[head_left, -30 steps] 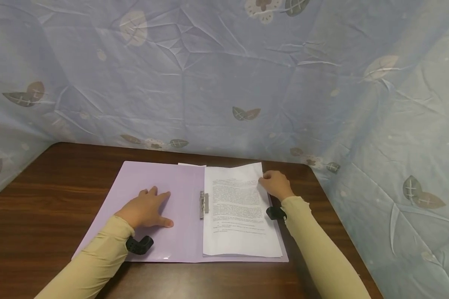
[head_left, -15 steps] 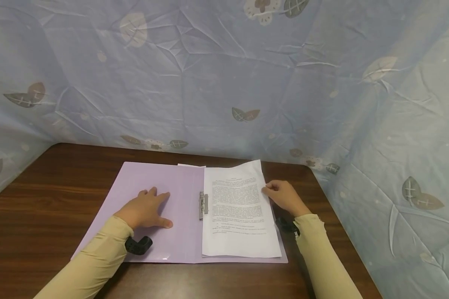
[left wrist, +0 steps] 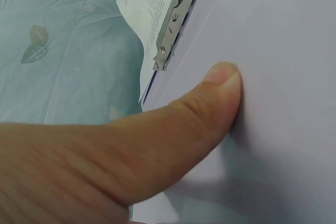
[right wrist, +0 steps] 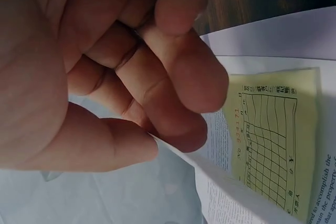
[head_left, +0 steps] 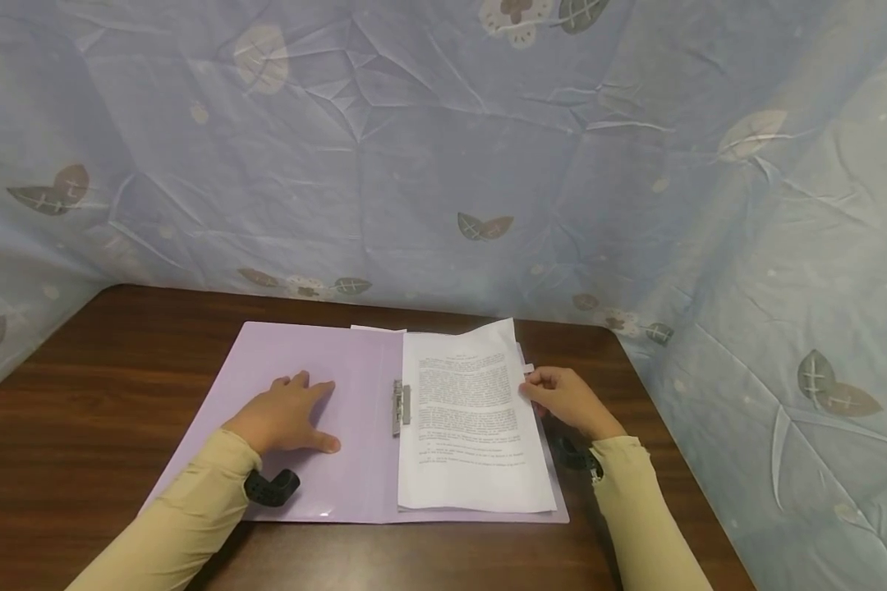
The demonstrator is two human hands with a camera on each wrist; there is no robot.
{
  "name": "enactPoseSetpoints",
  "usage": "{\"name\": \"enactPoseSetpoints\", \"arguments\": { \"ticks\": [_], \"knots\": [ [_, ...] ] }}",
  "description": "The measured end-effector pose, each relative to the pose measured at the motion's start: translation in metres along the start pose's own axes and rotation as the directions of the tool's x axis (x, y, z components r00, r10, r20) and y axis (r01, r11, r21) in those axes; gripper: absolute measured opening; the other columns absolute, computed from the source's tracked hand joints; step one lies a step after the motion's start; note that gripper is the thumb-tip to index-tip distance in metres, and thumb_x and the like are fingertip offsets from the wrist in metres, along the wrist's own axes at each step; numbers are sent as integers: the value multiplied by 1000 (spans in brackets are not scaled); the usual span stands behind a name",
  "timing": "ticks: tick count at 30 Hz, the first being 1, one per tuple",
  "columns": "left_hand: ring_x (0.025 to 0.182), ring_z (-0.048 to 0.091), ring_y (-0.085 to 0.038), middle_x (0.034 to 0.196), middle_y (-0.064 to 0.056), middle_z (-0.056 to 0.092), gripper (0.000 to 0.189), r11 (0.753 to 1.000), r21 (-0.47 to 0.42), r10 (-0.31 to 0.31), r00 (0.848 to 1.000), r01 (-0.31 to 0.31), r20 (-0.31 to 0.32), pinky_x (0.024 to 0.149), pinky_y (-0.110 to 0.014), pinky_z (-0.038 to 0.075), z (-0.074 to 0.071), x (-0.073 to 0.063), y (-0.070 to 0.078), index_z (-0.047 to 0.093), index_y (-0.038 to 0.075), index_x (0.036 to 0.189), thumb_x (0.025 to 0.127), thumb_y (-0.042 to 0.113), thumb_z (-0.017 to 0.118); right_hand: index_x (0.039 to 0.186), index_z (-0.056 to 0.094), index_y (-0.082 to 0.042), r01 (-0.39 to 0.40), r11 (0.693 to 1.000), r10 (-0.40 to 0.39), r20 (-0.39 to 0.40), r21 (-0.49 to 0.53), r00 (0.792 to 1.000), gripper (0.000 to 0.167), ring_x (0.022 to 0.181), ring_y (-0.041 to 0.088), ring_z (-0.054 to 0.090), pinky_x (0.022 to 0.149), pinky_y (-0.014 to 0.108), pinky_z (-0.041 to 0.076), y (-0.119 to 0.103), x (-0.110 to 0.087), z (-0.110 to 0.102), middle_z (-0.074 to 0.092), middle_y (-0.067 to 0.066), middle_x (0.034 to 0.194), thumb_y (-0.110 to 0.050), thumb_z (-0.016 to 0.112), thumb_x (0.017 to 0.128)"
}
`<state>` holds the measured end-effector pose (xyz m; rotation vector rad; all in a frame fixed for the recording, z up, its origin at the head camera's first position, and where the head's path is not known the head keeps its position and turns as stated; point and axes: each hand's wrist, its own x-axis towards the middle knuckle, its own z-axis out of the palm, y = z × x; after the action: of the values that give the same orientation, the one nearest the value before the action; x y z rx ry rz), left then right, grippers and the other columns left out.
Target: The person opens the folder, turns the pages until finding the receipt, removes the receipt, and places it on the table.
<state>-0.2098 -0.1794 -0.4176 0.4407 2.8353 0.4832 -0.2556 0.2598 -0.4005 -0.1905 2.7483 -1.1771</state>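
A purple folder (head_left: 355,484) lies spread flat on the wooden table, a metal clip (head_left: 402,404) along its spine. Printed paper sheets (head_left: 461,484) rest on its right half, the top sheet's far right corner lifted. My left hand (head_left: 284,414) rests on the left cover with fingers spread; its thumb (left wrist: 223,77) shows large in the left wrist view. At the right edge of the sheets, my right hand (head_left: 565,400) pinches the top sheet between thumb and fingers. Beneath that raised edge, the right wrist view shows a yellow printed form (right wrist: 273,140) on another page.
A small white tab (head_left: 528,368) sticks out past the folder's right side, beside my right fingers. White paper (head_left: 379,328) pokes out behind the folder's far edge. Patterned blue cloth (head_left: 414,164) hangs along the back and sides of the brown table (head_left: 81,394).
My right hand has slid toward me and slightly right along the sheet's edge. The small white tab has come into sight beside it. My left hand stays in place.
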Motion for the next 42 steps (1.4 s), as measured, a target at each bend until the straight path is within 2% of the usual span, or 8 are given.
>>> {"name": "enactPoseSetpoints", "arguments": {
  "ticks": [7,16,24,32,38,42],
  "knots": [
    [137,33,-67,153,-42,35,103,1000,1,-5,1000,5,-16,103,-77,37,0,-2,1,50,1,150,74,60,86,102,72,-2,-4,1000,4,-1,4,1000,13,70,22,59,64,32,47,2,0,2,64,7,76,-13,67,98],
    [139,32,-66,154,-40,34,104,1000,1,-19,999,19,-25,101,-80,36,2,-1,-1,50,1,150,73,62,85,92,70,-6,-38,999,39,17,-30,999,19,63,16,49,57,30,39,1,0,4,59,4,71,-23,70,98],
    [139,33,-65,154,-40,35,103,1000,-8,-14,999,14,-31,101,-79,36,1,-3,0,50,1,150,74,61,85,98,73,-5,-18,999,18,9,-43,1000,20,69,20,54,60,31,42,-2,-3,0,64,3,76,-24,69,99],
    [140,33,-64,154,-39,36,103,1000,-2,-15,999,14,-36,101,-80,36,2,-2,-1,50,1,151,74,63,84,92,71,-6,-51,997,49,-32,-59,998,20,64,19,53,58,31,43,2,-2,-4,60,3,69,-24,69,99],
    [141,34,-61,155,-38,36,99,1000,11,20,1000,-20,-15,102,-78,37,0,-1,-7,51,4,151,79,67,77,92,71,-6,-68,997,66,-56,-21,996,21,61,18,49,54,30,40,6,-1,-4,57,2,68,-26,70,99],
    [141,35,-60,155,-37,37,91,999,3,51,999,-51,16,105,-75,37,-5,-1,-11,53,5,150,83,63,75,92,71,-5,-61,998,60,-100,-4,993,22,63,17,47,54,28,35,8,0,-4,57,3,72,-26,70,99]
  ]
}}
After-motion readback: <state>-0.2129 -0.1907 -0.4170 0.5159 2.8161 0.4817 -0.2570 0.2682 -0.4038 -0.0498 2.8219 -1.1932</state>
